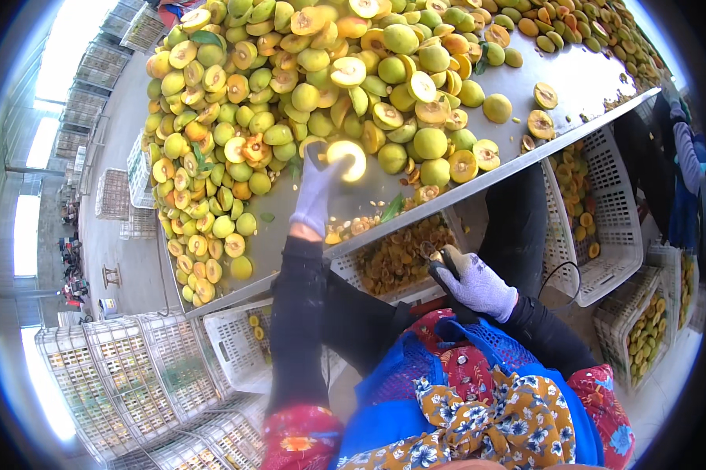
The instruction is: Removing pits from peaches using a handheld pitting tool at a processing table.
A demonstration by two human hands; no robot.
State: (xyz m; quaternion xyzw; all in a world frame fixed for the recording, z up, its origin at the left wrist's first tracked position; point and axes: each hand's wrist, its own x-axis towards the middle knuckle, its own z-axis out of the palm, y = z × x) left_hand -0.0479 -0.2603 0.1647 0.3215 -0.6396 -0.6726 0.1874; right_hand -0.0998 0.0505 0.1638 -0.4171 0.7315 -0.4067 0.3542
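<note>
My left hand (pixel 316 188), in a pale glove and slightly blurred, reaches over the metal table (pixel 286 223). Its thumb and fingers close on a bright yellow peach half (pixel 346 160), cut face up. Yellow-green peaches (pixel 306 98), many cut in half, are heaped just beyond it. Nearer my body, my right hand (pixel 478 283), also gloved, wraps round the dark handle of a small pitting tool (pixel 431 252) with a looped metal tip. The tool points toward the table's near edge, apart from the fruit in my left hand.
A raised metal rim (pixel 478 182) edges the table. Below it, a crate of pits and scraps (pixel 396 258) stands between my legs. White crates (pixel 603 227) of fruit are at right; stacked crates (pixel 133 368) stand at lower left. Another person's sleeve (pixel 686 153) shows at far right.
</note>
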